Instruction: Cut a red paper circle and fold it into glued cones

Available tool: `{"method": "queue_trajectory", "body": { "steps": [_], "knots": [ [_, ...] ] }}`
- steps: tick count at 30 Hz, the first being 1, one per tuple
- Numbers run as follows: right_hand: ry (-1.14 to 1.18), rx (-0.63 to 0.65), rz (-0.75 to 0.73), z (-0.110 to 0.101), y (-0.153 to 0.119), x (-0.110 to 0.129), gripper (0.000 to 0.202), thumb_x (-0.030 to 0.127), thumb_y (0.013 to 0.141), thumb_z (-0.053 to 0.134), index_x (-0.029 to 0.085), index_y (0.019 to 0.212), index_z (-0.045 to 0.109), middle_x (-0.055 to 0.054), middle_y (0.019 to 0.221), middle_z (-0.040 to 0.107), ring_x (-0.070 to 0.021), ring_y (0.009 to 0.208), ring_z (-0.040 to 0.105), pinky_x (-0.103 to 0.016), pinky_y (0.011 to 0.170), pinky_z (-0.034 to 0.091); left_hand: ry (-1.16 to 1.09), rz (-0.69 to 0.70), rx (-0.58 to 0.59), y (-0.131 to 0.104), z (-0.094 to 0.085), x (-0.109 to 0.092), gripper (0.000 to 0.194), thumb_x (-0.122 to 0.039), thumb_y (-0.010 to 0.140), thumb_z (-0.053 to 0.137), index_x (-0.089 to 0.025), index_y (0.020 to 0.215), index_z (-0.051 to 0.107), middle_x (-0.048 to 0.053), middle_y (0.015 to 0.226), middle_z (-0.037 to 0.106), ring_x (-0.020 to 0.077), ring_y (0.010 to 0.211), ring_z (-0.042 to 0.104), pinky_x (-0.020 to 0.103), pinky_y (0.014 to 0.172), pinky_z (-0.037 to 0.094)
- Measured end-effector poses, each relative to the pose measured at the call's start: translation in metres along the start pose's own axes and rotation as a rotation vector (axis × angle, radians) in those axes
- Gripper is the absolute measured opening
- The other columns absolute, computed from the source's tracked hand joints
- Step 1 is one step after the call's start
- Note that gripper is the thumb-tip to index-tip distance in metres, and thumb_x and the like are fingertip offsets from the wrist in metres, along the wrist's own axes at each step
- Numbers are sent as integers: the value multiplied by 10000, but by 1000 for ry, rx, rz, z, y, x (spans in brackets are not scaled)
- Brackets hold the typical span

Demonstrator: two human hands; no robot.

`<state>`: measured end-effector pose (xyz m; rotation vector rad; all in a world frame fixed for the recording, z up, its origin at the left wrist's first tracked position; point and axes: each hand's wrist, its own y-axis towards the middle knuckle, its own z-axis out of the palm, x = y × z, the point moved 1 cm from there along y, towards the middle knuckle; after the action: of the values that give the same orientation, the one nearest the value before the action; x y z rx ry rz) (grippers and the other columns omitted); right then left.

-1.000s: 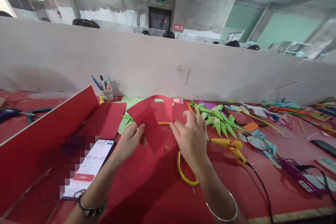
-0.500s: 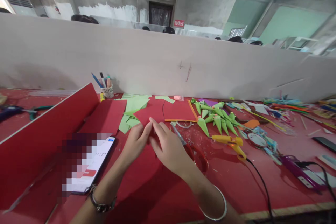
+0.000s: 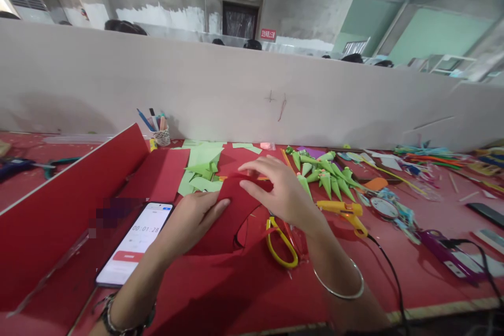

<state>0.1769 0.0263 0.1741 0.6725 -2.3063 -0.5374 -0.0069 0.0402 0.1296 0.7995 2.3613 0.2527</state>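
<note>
Now a red paper piece [image 3: 232, 210] is pinned flat on the surface [image 3: 220, 294] by the left hand [image 3: 192, 218] and pinched by the right hand [image 3: 281, 191], a curved cut already showing, green cones [image 3: 326, 176] finished, scissors [image 3: 281, 239] laid aside.

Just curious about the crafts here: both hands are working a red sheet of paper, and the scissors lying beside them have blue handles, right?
Not quite. The head view shows the scissors have yellow handles, not blue. The rest holds: the left hand and right hand are both on the red sheet, with the scissors lying beside them.
</note>
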Motion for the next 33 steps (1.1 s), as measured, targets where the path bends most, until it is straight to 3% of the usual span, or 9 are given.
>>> {"method": "queue_trajectory", "body": {
  "steps": [6, 10, 12, 16, 23, 28, 33],
  "knots": [
    [236, 82, 41, 6, 8, 4, 255, 305, 863, 454, 180, 651, 518, 37, 607, 463, -88, 582, 423, -218, 547, 338, -58, -35, -100, -3, -1, -7, 383, -339, 837, 417, -181, 494, 351, -46, 477, 374, 89, 452, 364, 211, 458, 265],
    [260, -54, 108, 2, 10, -1, 254, 307, 859, 453, 178, 647, 505, 43, 590, 423, -82, 559, 381, -218, 537, 317, -334, -143, 24, -9, 2, -10, 196, -364, 792, 523, -180, 763, 584, -18, 686, 634, 135, 606, 552, 199, 536, 390],
    [253, -112, 131, -1, 11, -6, 235, 310, 850, 461, 177, 667, 524, 36, 600, 447, -87, 563, 396, -224, 547, 325, -445, -203, 80, -14, 6, -9, 234, -372, 760, 570, -191, 904, 607, -5, 838, 681, 172, 732, 601, 212, 610, 437],
    [232, -187, 185, -3, 10, -22, 219, 328, 823, 480, 180, 678, 550, 18, 610, 472, -104, 568, 415, -235, 547, 329, -474, -303, 137, -25, 14, 1, 237, -391, 766, 554, -188, 850, 644, 4, 884, 695, 194, 750, 615, 233, 636, 457],
    [232, -30, 251, 6, 2, -48, 343, 365, 813, 466, 185, 537, 371, 51, 543, 270, -86, 506, 269, -234, 483, 225, -410, -369, 246, -32, 16, 15, 296, -447, 777, 509, -176, 710, 605, -1, 743, 674, 175, 655, 587, 231, 566, 439],
    [264, -177, 343, 6, -4, -62, 293, 356, 807, 471, 186, 580, 401, 54, 554, 278, -88, 514, 272, -230, 488, 229, -464, -383, 260, -42, 25, 28, 294, -441, 741, 560, -185, 883, 592, 15, 866, 665, 188, 782, 595, 251, 681, 451],
    [379, -237, 479, 10, -18, -79, 280, 396, 789, 485, 188, 605, 445, 58, 552, 295, -89, 499, 288, -225, 482, 245, -546, -613, 125, -55, 30, 40, 346, -499, 704, 579, -163, 631, 543, -19, 510, 568, 152, 500, 542, 238, 502, 422]
  ]
}}
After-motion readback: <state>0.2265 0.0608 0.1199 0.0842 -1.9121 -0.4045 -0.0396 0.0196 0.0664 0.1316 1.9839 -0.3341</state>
